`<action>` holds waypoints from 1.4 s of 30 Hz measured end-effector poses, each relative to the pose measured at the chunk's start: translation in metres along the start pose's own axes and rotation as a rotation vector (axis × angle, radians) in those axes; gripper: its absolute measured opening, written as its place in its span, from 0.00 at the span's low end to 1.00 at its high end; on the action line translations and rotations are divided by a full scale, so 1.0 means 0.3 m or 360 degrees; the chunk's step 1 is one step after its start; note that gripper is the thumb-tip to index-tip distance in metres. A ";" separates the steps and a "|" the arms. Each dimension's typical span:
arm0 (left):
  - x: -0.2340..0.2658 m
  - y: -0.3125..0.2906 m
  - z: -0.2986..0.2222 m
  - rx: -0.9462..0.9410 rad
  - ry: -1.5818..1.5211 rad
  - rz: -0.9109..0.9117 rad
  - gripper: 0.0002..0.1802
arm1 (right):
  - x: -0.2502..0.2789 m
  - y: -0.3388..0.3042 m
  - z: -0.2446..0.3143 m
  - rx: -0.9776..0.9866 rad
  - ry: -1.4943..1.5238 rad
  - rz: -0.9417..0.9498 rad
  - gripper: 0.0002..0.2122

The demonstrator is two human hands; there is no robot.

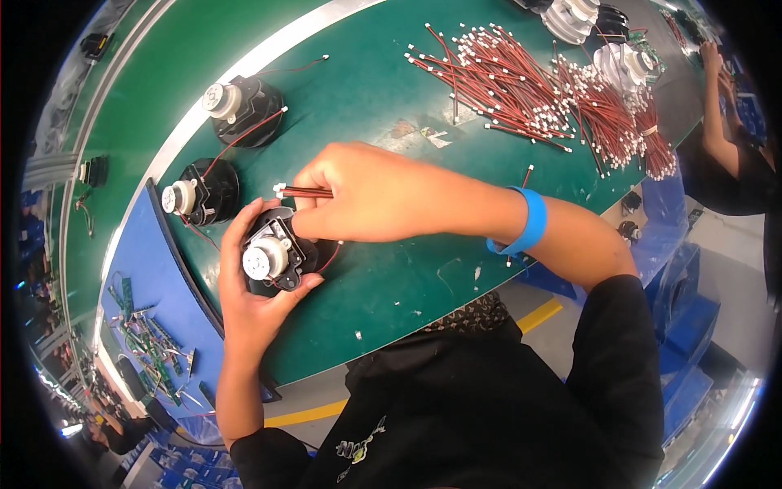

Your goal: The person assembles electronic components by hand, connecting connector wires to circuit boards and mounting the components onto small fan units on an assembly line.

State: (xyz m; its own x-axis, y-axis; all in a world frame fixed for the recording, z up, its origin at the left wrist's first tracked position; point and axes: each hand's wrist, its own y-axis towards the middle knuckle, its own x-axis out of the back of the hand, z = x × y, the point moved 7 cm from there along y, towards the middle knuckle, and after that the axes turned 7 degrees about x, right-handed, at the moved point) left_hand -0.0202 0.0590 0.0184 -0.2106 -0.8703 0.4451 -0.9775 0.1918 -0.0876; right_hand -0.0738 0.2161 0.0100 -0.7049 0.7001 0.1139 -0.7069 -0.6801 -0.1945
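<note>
My left hand (247, 308) is wrapped around a black plastic motor unit (281, 244) with a round white motor on its front, holding it tilted at the near left of the green table. A red lead hangs from that unit. Just above it, my right hand (358, 191) grips a few red-and-black wire leads (314, 193) with white connectors, whose ends stick out to the left. Its fingertips reach the unit's upper edge; what they touch there is hidden. A blue band (533, 220) circles my right wrist.
Two similar motor units (244, 114) stand beyond on the left. A large pile of wire leads (505, 90) lies at the far right, near a tied bundle (654, 147) and white motor parts (623, 67). Circuit boards (159, 350) lie on a blue mat (167, 285). Another person's arm (718, 122) shows at right.
</note>
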 end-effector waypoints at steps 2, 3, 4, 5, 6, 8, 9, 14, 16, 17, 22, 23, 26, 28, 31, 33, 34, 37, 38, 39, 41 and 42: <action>0.002 0.002 -0.001 0.0012 0.0021 -0.0005 0.52 | -0.003 0.005 -0.004 0.0009 0.0099 0.0052 0.11; 0.000 0.003 -0.001 0.0011 0.0019 -0.0003 0.52 | -0.006 0.004 -0.008 0.0007 0.0098 0.0050 0.11; 0.000 0.004 0.001 0.0017 0.0020 -0.0007 0.52 | -0.011 0.003 -0.010 0.0044 0.0068 0.0034 0.11; -0.001 0.006 0.002 0.0023 0.0022 -0.0010 0.52 | -0.012 0.002 -0.008 0.0080 0.0038 0.0017 0.11; -0.001 0.004 0.003 0.0024 0.0024 -0.0010 0.52 | -0.013 0.004 -0.008 0.0082 0.0040 0.0017 0.11; 0.001 0.003 0.003 0.0015 0.0023 -0.0019 0.52 | -0.016 0.006 -0.010 0.0073 0.0085 0.0017 0.11; -0.001 0.002 0.002 0.0014 0.0022 -0.0015 0.52 | -0.016 0.005 -0.011 0.0071 0.0085 0.0014 0.11; 0.001 0.000 -0.001 0.0036 0.0061 -0.0031 0.52 | -0.021 0.006 -0.013 0.0089 -0.0013 0.0077 0.11; 0.000 0.003 -0.008 0.0013 0.0061 -0.0028 0.52 | -0.020 0.001 -0.007 0.0077 -0.0052 0.0059 0.11; -0.001 0.005 -0.012 -0.0010 0.0061 -0.0022 0.51 | -0.016 -0.003 -0.004 0.0066 -0.0090 0.0038 0.11; -0.003 0.007 -0.001 -0.0029 -0.0016 0.0021 0.51 | 0.005 -0.002 -0.004 -0.0021 -0.0135 0.0036 0.12; -0.001 0.004 0.006 -0.0005 -0.0054 0.0023 0.50 | -0.001 0.003 -0.008 -0.0033 -0.0091 0.0066 0.12; -0.003 -0.001 0.013 0.0123 -0.0156 0.0031 0.48 | -0.016 0.010 -0.020 0.0017 -0.0086 0.0062 0.12; -0.008 0.003 0.014 0.0130 -0.0183 0.0027 0.47 | -0.016 0.011 -0.026 0.0024 -0.0064 0.0077 0.12; -0.008 0.004 0.017 0.0121 -0.0200 0.0025 0.46 | -0.022 0.008 -0.024 0.0004 -0.0023 0.0086 0.12; -0.006 0.004 0.015 0.0099 -0.0198 0.0019 0.46 | -0.024 0.010 -0.021 -0.0022 -0.0016 0.0083 0.12; -0.006 0.004 0.017 0.0109 -0.0199 0.0030 0.46 | -0.024 0.010 -0.020 -0.0023 -0.0001 0.0092 0.12; -0.012 0.009 0.010 0.0124 -0.0179 0.0059 0.46 | -0.022 0.014 -0.040 0.0015 0.0026 0.0103 0.12; -0.018 0.017 0.008 0.0147 -0.0153 0.0083 0.46 | -0.016 0.015 -0.038 0.0049 0.0058 0.0114 0.13; -0.017 0.017 0.007 0.0133 -0.0157 0.0060 0.46 | -0.006 0.018 -0.028 0.0061 0.0036 0.0125 0.13; -0.033 0.023 0.005 0.0070 -0.0238 0.0073 0.53 | 0.035 0.017 -0.017 0.0018 -0.0196 0.0198 0.13; -0.038 0.020 0.000 0.0034 -0.0282 0.0075 0.57 | 0.061 0.014 -0.013 0.0037 -0.0155 0.0158 0.13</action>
State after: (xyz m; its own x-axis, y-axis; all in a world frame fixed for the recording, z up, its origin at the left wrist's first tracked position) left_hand -0.0237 0.0699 0.0128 -0.2528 -0.9272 0.2765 -0.9661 0.2263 -0.1244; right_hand -0.0895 0.2268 0.0075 -0.7731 0.6052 0.1897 -0.6336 -0.7507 -0.1872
